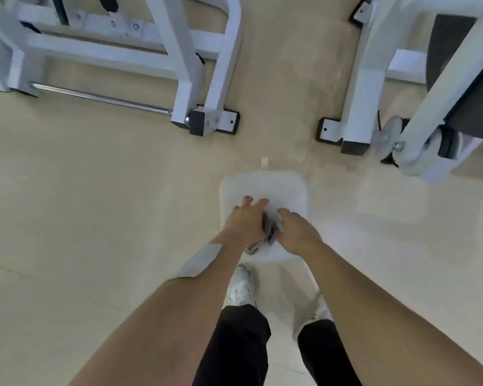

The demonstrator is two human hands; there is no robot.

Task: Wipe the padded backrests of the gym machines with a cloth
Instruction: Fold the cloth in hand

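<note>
Head view: a pale padded backrest (265,188) with rounded corners lies just ahead of the person's 2 white shoes (241,288), a small tab sticking out at its far edge. Both hands are on it, side by side. The left hand (244,222) has its fingers (247,200) stretched out and spread flat on the padding. The right hand (299,232) arches with its fingers (286,212) bent downward, and I cannot tell whether they grasp anything. Bunched between the 2 hands, touching both, is a grey patterned cloth (267,236), one end trailing back beside the left wrist. Beyond, on the beige floor (95,190), stand 2 white machine frames (195,68), and a chrome bar (101,98) runs low across the left one.
</note>
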